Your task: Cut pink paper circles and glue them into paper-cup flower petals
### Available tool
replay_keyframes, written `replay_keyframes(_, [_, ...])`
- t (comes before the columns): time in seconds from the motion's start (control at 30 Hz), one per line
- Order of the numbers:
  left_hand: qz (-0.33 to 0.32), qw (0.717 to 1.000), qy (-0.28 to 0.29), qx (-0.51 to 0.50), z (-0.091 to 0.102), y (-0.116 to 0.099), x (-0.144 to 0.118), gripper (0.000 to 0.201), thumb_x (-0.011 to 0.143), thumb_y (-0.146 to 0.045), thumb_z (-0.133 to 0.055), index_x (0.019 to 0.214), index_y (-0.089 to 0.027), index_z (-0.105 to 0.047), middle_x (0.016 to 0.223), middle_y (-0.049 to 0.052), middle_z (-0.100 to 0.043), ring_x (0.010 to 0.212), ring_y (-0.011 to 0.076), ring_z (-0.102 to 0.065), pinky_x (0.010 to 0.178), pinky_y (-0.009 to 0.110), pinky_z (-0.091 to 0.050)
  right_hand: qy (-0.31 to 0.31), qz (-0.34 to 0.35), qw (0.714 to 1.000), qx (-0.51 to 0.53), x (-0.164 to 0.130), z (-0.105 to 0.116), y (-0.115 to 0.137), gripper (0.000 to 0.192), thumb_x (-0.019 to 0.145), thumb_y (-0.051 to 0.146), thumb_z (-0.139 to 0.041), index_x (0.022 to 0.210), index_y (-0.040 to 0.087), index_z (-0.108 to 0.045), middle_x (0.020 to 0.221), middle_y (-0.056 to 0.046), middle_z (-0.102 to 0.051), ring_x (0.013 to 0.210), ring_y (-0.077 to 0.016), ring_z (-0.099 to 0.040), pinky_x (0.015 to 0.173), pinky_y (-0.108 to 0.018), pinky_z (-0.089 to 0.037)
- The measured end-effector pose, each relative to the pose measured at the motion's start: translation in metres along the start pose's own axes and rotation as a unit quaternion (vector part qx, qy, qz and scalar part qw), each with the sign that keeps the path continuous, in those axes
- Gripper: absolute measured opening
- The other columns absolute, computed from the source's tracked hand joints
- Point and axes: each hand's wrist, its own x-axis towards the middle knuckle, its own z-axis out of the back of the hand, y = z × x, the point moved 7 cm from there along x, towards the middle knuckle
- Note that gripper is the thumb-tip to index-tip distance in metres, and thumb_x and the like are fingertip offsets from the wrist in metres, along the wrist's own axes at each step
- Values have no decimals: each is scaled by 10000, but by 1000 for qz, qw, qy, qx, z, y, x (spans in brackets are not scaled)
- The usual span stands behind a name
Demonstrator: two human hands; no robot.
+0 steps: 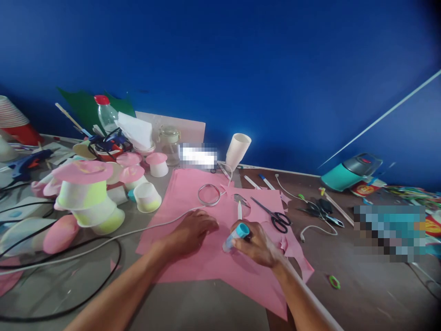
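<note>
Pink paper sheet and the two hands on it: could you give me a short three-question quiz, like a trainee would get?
1. True or false: the left hand lies flat on the pink paper sheet.
2. What does the right hand hold?
A. scissors
B. a blue-capped tube
C. a bottle
3. Which tool lies on the sheet just beyond the right hand?

Key:
1. True.
2. B, the blue-capped tube.
3. The black-handled scissors.
</note>
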Motion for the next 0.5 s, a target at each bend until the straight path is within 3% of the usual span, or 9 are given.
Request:
replay_keyframes(0.13, [-11,1000,-8,7,-3,3,-1,355,837,-16,-477,1058,-229,-654,1154,28,-715,1085,204,-606,993,374,-403,-129,33,989,68,-2,25,-3,133,802,322,-592,790,191,-607,615,-10,-596,535,-150,-502,503,-270,-417])
replay_keyframes(0.2, [-11,1000,-10,4,-3,3,0,360,843,-17,-476,1067,-235,-655,1147,22,-716,1077,197,-608,990,365,-405,-149,35,987,53,-1,25,-7,136,810,329,-595,815,194,-607,624,-2,-589,537,-144,-497,506,-263,-416])
replay_keyframes(0.4, [3,1000,5,5,1,-3,2,265,917,-93,-459,1015,-241,-657,1071,25,-722,1018,199,-618,939,351,-426,-51,34,995,-73,4,-4,-4,77,785,249,-607,817,181,-624,606,20,-569,511,-113,-465,484,-222,-367])
replay_keyframes(0.5, [4,1000,4,2,2,-4,1,335,849,-21,-467,1027,-236,-651,1087,23,-721,1033,200,-613,945,350,-424,-1,9,997,-73,2,-5,-3,34,768,205,-592,746,189,-612,584,25,-573,509,-109,-474,488,-214,-365])
